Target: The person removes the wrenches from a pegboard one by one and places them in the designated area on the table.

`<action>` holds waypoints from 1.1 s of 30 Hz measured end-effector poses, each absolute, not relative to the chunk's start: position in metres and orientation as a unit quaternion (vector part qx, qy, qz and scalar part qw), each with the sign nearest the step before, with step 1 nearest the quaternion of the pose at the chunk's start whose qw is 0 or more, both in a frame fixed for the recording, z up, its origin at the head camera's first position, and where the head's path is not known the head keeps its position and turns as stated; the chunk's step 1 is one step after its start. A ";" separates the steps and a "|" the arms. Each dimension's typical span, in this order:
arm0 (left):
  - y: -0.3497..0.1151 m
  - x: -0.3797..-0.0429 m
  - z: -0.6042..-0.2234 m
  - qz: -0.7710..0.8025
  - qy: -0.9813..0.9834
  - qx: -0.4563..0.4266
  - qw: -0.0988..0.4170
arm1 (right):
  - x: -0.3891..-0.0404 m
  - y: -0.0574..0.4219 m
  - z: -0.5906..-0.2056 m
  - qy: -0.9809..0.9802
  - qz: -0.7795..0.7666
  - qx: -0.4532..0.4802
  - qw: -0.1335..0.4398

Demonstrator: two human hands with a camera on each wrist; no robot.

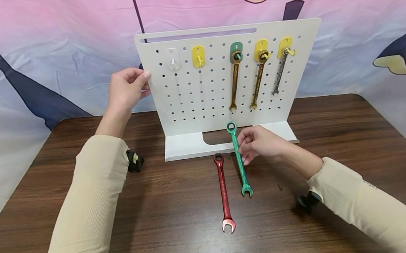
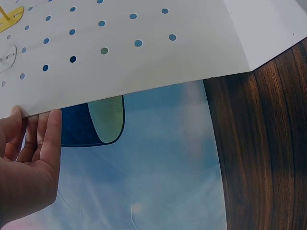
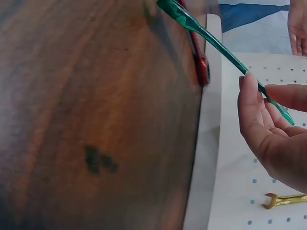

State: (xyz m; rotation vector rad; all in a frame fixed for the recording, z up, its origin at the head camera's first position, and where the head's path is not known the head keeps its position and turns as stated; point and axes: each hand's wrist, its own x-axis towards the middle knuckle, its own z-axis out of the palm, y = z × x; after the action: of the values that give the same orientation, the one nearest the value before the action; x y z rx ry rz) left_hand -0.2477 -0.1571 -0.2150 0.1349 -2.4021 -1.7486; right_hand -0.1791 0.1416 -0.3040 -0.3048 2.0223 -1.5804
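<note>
In the head view my left hand (image 1: 126, 89) pinches the left edge of a white pegboard (image 1: 192, 98), thumb in front and fingers behind, as the left wrist view also shows. My right hand (image 1: 261, 143) holds a green wrench (image 1: 239, 162) between thumb and fingers, ring end up, raised off the table in the right wrist view. A red wrench (image 1: 223, 191) lies on the table to its left. Two gold wrenches (image 1: 235, 85) and a smaller silver wrench (image 1: 280, 74) hang from hooks on the board.
A white hook (image 1: 173, 59) and a yellow hook (image 1: 198, 57) on the board's left side carry nothing. The board's base (image 1: 184, 147) has a cutout and stands on the brown wooden table (image 1: 185, 237). Behind hangs a patterned cloth (image 1: 78, 53).
</note>
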 end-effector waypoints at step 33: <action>-0.158 -0.250 -0.216 -0.598 -0.797 0.039 0.076 | -0.163 0.157 -0.335 0.717 -0.601 -0.081 0.345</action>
State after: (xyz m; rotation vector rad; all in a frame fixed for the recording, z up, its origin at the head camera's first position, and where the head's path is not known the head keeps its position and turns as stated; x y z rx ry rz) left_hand -0.2496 -0.1576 -0.2157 0.1164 -2.3895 -1.7914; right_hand -0.1630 0.1568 -0.3354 -0.2108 1.8606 -1.5592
